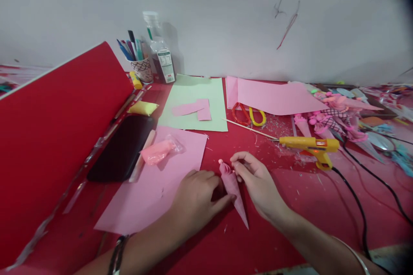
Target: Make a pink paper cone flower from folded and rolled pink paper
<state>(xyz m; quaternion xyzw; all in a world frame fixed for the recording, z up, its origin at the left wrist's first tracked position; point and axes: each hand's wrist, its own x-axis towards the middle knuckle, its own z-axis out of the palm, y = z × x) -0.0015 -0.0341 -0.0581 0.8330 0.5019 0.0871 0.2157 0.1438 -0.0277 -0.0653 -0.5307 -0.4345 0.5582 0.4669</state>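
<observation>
Head view: pink clay packet (157, 153), left of centre. Left hand (197, 194) holds paper cone (231, 185), lower centre; rolled, ruffle (226, 170) formed, bead (220, 161) on top. Right hand (257, 185) narrowed at ruffle; cannot tell what it grips. Remaining steps look few, judging by similar cones (303, 126) heaped far right.

Pen cup (142, 70) and bottle (165, 67) before a pale wall (219, 21)
The patterned cup stands beside the labelled bottle, upper left of centre; below them lies a black phone-like slab (124, 148), right of a slanting red panel (64, 129). Scribbles (291, 22) mark the upper right.
</observation>
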